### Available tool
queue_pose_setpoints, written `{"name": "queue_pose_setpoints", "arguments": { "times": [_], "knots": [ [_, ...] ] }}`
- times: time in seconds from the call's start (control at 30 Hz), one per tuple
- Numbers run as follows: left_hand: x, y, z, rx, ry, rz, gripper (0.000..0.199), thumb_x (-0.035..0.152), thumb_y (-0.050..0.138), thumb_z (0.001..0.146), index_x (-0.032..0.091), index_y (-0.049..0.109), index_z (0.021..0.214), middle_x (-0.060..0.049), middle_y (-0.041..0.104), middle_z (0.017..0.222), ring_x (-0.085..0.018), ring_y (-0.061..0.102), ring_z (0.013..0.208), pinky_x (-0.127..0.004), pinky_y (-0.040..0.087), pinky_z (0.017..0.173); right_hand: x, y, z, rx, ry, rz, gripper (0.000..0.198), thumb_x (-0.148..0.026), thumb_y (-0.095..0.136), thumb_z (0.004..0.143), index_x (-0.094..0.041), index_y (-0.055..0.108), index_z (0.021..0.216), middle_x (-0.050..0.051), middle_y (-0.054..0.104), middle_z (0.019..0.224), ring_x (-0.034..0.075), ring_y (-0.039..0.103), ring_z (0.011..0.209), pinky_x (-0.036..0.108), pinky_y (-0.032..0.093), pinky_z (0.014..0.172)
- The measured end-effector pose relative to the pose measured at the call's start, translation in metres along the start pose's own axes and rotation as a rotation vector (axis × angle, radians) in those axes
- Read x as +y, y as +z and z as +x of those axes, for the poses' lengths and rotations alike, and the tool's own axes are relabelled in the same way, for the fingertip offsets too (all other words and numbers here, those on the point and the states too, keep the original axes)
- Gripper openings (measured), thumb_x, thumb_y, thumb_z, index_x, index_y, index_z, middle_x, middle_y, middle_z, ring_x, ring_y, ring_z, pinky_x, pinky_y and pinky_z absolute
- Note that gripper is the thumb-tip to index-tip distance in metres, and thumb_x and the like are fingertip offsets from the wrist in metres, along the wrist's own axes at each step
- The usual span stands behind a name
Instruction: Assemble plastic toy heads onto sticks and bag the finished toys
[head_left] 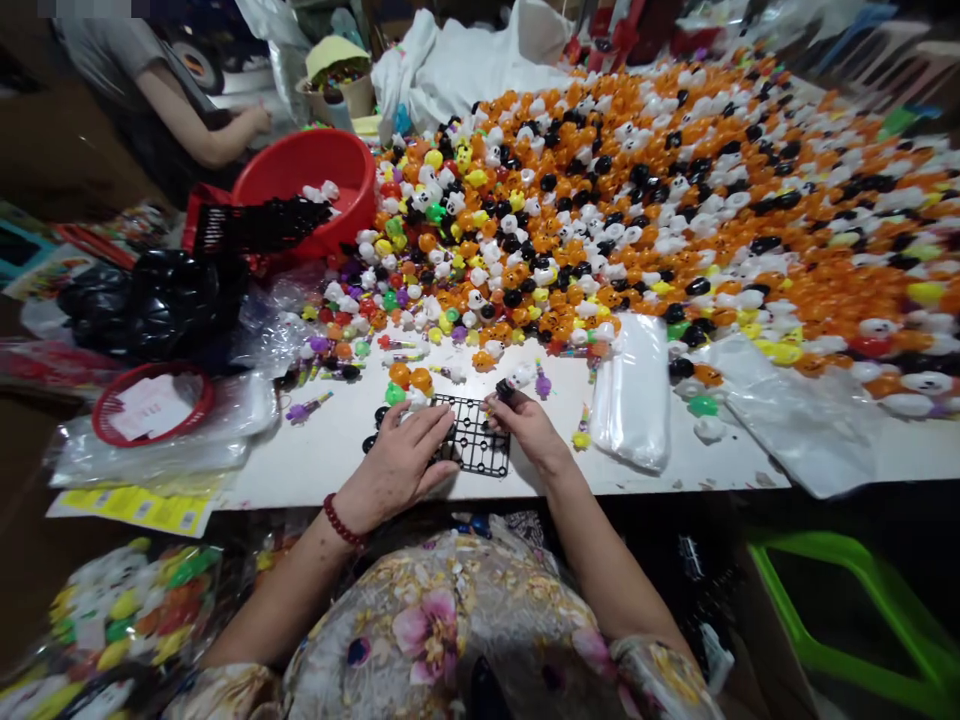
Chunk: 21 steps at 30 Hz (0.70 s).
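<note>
A black plastic grid tray (480, 437) lies on the white tabletop near its front edge. My left hand (405, 455) rests over the grid's left side, fingers stretched out and palm down. Orange toy heads (411, 378) and black pieces stand beyond and beside its fingertips, partly hidden by the hand. Over the grid's right edge, my right hand (531, 428) pinches a small black-and-white toy figure (517, 381) between thumb and fingers. A purple-headed toy (542, 380) lies just beyond it.
A huge heap of orange, white and black toy heads (600, 200) covers the table's back. Clear plastic bags (632, 390) lie at right. On the left are a red tub (352, 175), a small red basket (101, 415) and a black bag (150, 300). Another person (176, 100) stands back left.
</note>
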<state>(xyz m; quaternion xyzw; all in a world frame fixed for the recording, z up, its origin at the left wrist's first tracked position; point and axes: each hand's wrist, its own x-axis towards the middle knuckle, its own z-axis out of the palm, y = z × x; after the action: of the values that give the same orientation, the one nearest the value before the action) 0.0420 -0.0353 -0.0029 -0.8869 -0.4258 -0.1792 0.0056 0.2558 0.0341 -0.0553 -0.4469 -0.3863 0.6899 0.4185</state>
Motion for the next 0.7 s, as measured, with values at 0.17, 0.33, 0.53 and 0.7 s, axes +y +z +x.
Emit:
{"name": "queue_pose_setpoints", "arguments": {
  "times": [0.17,0.33,0.53,0.7],
  "knots": [
    [-0.001,0.000,0.000,-0.018,-0.037,0.014,0.049,0.038,0.039,0.100,0.014,0.040,0.142,-0.018,0.060,0.132,-0.026,0.056,0.122,-0.050,0.036,0.109,0.008,0.010,-0.001,-0.023,-0.072,-0.308,0.035,-0.055,0.070,0.074,-0.020,0.064,0.078,-0.001,0.061,0.070,0.014,0.055,0.064,0.028,0.045,0.063],
    [-0.005,0.001,-0.002,-0.010,-0.028,-0.004,0.047,0.037,0.039,0.100,0.016,0.040,0.142,-0.018,0.058,0.135,-0.027,0.054,0.124,-0.051,0.037,0.109,-0.005,0.007,-0.007,0.085,-0.432,-0.999,0.020,-0.030,0.050,0.095,-0.021,0.067,0.090,0.006,0.064,0.084,0.022,0.056,0.086,0.036,0.045,0.084],
    [-0.008,-0.001,-0.001,-0.001,-0.028,-0.071,0.046,0.038,0.040,0.099,0.019,0.040,0.142,-0.018,0.049,0.142,-0.029,0.046,0.131,-0.052,0.040,0.107,-0.018,0.014,-0.010,-0.019,-0.614,-1.269,0.016,-0.021,0.050,0.095,-0.017,0.065,0.091,0.012,0.062,0.089,0.026,0.051,0.090,0.039,0.042,0.084],
    [-0.007,-0.005,0.003,0.003,-0.002,-0.090,0.045,0.036,0.040,0.099,0.019,0.040,0.141,-0.018,0.049,0.141,-0.029,0.047,0.129,-0.050,0.042,0.105,-0.021,0.028,-0.005,-0.196,-0.591,-1.115,0.003,-0.018,0.060,0.090,-0.018,0.063,0.091,0.007,0.063,0.089,0.022,0.053,0.091,0.035,0.042,0.085]
  ]
}}
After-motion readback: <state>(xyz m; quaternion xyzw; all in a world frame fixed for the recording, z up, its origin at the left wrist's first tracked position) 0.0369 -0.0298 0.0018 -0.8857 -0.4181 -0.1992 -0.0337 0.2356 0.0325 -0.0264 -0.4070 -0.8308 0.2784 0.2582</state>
